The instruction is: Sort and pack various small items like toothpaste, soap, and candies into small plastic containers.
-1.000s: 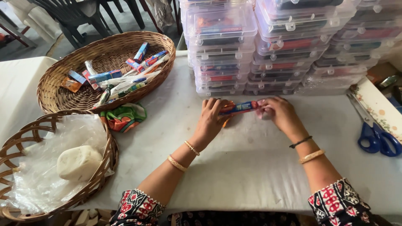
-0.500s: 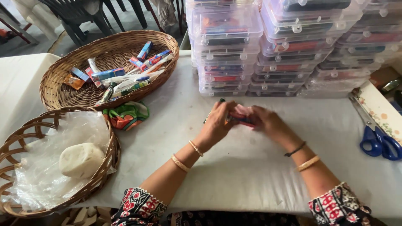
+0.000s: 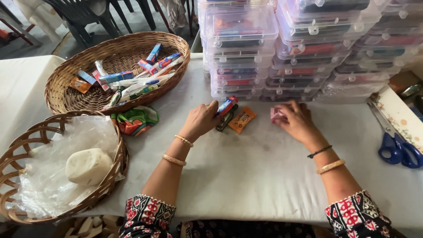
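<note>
Left grip [image 3: 202, 120] pinches a red-blue tube [image 3: 227, 105]; right hand [image 3: 296, 118], palm down, clutches a pink packet [image 3: 276, 114].

A small red-and-blue tube [image 3: 227, 106] is lying tilted in the left hand's fingers, near the table's far edge, in front of the stacked boxes. Just beside it, an orange sachet [image 3: 242, 120] and a dark slim item [image 3: 226, 122] are lying flat. A pink packet [image 3: 277, 115] is sitting gripped in the right hand.
</note>
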